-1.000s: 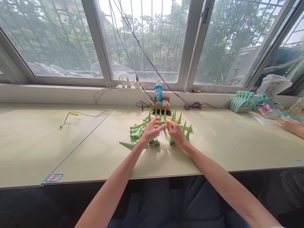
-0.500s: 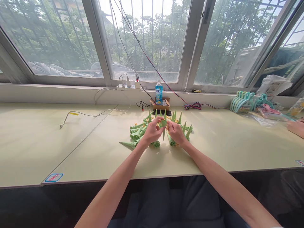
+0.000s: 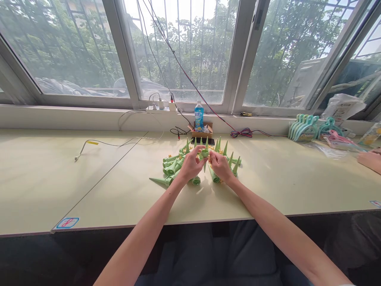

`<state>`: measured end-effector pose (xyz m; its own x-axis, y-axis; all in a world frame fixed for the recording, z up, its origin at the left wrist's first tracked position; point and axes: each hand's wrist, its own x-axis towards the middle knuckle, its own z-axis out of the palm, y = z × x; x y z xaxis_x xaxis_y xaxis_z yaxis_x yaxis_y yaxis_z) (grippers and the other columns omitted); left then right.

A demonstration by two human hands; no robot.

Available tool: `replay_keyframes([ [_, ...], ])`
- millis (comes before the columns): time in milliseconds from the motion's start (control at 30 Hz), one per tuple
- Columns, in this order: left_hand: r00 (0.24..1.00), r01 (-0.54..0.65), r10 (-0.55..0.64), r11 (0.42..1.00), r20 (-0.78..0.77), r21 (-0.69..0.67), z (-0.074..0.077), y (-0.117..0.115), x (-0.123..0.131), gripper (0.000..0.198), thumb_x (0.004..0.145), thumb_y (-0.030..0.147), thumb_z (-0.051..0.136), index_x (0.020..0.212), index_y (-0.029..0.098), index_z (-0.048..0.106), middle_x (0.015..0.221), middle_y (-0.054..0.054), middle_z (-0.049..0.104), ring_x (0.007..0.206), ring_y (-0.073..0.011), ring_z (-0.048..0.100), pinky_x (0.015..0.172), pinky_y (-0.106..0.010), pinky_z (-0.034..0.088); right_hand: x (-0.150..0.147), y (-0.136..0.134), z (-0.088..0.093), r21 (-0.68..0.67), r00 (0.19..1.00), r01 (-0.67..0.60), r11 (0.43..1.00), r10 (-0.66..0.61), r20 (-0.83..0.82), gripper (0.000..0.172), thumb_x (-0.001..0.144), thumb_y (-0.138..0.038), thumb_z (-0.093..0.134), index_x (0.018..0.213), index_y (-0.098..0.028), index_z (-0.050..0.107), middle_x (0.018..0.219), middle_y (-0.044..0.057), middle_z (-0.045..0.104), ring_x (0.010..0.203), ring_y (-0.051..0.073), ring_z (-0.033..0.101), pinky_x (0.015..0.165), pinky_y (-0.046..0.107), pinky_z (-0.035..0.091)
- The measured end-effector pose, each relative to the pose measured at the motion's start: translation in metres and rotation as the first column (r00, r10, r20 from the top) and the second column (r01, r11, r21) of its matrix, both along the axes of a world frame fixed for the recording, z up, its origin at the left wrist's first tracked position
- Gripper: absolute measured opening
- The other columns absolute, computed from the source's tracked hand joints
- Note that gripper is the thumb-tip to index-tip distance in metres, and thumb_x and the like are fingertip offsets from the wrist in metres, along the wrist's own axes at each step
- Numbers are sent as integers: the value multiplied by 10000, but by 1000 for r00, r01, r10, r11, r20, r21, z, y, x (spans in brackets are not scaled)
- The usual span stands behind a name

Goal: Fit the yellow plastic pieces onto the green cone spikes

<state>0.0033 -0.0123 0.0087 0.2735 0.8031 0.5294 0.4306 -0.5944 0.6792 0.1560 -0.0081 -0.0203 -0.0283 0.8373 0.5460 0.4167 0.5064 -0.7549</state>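
With my left hand [image 3: 191, 162] I grip a pale-green, hollow plastic spike with a round, cup-like head [image 3: 204, 152], thumb and fingers curled about that head, its open mouth upward and its point hanging down between my two hands above the table. My right hand [image 3: 219, 164] is just beside it, thumb and fingers closed together in a pinch by the rim; what lies between those fingertips is too small and too covered for me to tell. Around and beneath my hands lies a spread of similar pale-green plastic spikes [image 3: 170, 170], some on their sides, others standing points up on the far and right sides, with small yellow plastic pieces [image 3: 220, 151] scattered among them. All this rests on a smooth, pale yellow-green tabletop [image 3: 119, 194]. Just beyond the spread is a flat, dark rectangular object [image 3: 194, 140], and behind that an open brown cardboard box [image 3: 202, 135] with a clear plastic bottle of blue liquid [image 3: 199, 115] at it. To the right, near the wall, lies a coiled dark-and-red cable [image 3: 242, 133]; farther right stand teal plastic hangers [image 3: 303, 128], and another person's hand [image 3: 370, 159] rests at the edge of my view.
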Motion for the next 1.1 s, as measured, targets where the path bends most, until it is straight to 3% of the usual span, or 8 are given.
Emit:
replay_keyframes([
  [233,991,-52,58,997,118,-60,6,-1,1,422,898,562,482,1076,188,564,981,-64,639,432,-48,478,448,-203,381,-2,-1,2,27,1000,10,1000,-10,11,466,973,-548,334,655,-213,400,551,-27,421,505,120,378,516,265,295],
  [367,979,-109,127,987,158,-117,6,1,-1,507,922,630,354,933,178,583,724,-24,637,427,-82,480,451,-211,368,-1,-2,2,31,1000,-6,999,6,9,462,972,-547,345,656,-215,396,548,-30,418,495,120,384,511,266,296],
  [467,979,-84,118,977,169,-198,6,1,-2,545,914,657,333,908,175,586,562,-4,595,403,-106,474,441,-222,373,-1,-1,1,44,1000,-29,999,28,5,453,967,-542,367,654,-215,385,560,-30,420,494,117,386,510,264,299],
  [633,977,25,47,943,206,-331,5,1,-2,526,898,644,391,997,168,589,540,1,618,312,-91,402,378,-224,341,-1,0,-1,37,997,-77,996,76,8,432,956,-535,403,671,-211,404,576,-35,416,500,110,373,507,255,294],
  [1100,962,112,7,902,273,-418,4,5,-4,297,872,448,538,979,173,575,507,3,600,342,-90,456,360,-186,292,-1,-4,3,-1,999,-38,999,38,37,435,948,-554,402,675,-216,394,548,-49,347,503,114,289,495,261,258],
])
